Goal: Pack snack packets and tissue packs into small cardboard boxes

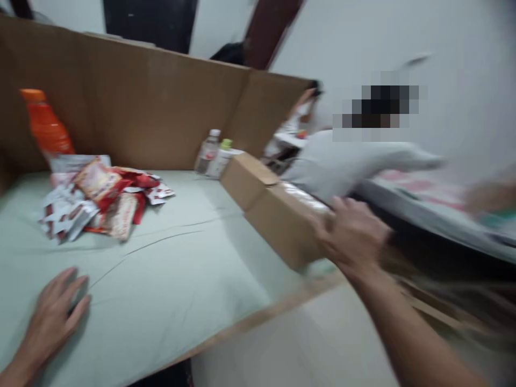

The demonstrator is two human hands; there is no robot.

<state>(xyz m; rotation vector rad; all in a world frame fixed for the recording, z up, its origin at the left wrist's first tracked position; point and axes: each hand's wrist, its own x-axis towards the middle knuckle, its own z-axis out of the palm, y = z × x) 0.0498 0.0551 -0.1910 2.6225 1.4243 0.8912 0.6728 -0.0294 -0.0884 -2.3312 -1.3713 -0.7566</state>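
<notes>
My left hand (56,314) rests on the pale green table (173,290), fingers a little spread and nothing in them. At the table's right edge, my right hand (357,231) is closed over the near end of a long brown cardboard box (278,226), its thumb on the box's inner side. Something shiny and whitish (306,198) shows along the top of the box. Motion blurs the right hand and that end of the box. Beyond my left hand lies a loose pile of red, white and silver packets (107,196).
A tall cardboard screen (161,102) borders the table's back. Before it stand an orange bottle (50,129), a clear bottle with a white cap (207,153) and a white bottle with a green cap (221,158). Past the box is another person in a white top (334,161).
</notes>
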